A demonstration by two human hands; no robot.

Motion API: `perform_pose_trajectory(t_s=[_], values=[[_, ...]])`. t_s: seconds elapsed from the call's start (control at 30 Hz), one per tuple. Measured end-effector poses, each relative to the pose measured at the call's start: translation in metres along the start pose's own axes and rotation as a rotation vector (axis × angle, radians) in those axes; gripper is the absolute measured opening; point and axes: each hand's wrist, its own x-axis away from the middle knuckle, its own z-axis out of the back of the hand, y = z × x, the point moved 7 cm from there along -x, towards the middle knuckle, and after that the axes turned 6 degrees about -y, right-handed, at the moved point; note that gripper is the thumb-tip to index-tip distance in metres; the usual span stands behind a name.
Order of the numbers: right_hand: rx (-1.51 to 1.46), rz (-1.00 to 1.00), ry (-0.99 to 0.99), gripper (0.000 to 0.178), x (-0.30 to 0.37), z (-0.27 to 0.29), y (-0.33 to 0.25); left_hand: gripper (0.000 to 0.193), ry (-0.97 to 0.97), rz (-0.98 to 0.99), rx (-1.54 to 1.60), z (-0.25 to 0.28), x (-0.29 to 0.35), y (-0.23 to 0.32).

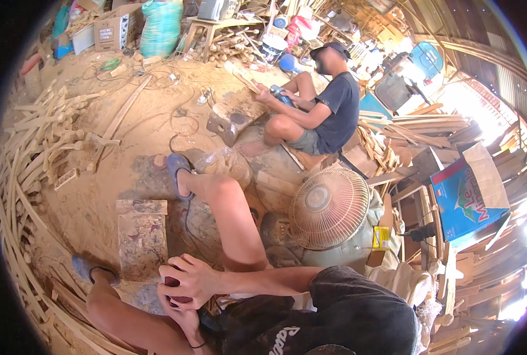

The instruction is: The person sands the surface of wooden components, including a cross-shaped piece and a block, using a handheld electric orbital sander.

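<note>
2 hands (203, 283) are meeting at 1 dark-red pc (172, 281) at 7 o'clock, 2 blue slippers (175, 170) are showing at 8 & 9, 1 fan (328, 207) + 1 yellow pkt (381, 238) are showing at 4, 1 blue carton (454, 204) is showing at 3, 1 co-worker (339, 105) is sitting approx 1:30
</note>
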Motion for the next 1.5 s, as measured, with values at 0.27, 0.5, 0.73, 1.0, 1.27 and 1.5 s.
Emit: perform_pose_trajectory(t_s=[0.27, 0.5, 0.73, 1.0, 1.27, 1.5], values=[[-0.086, -0.008, -0.042, 0.060, -0.002, 0.001, 0.004, 0.045, -0.007, -0.024, 0.007, 0.001, 0.000, -0.008], [-0.576, -0.390, 0.253, 0.059, -0.010, 0.039, 0.037, 0.096, 0.085, 0.086, 0.035, 0.021, 0.005, -0.033], [-1.229, -0.913, -0.314, 0.046, 0.082, -0.087, 0.075, 0.102, -0.120, 0.385, 0.276, 0.039, 0.026, -0.079], [-2.243, -0.822, -0.303, 0.058, 0.113, -0.145, 0.007, 0.117, -0.213, 0.120, -0.029, 0.036, 0.026, 0.004], [-1.911, -0.820, -0.422, 0.090, 0.141, -0.151, 0.023, 0.120, -0.381, -0.128, 0.073, 0.030, 0.026, 0.052], [-1.728, -0.784, -0.301, 0.113, 0.122, -0.130, 0.034, 0.075, 0.110, 0.069, 0.025, 0.032, 0.013, 0.039]])
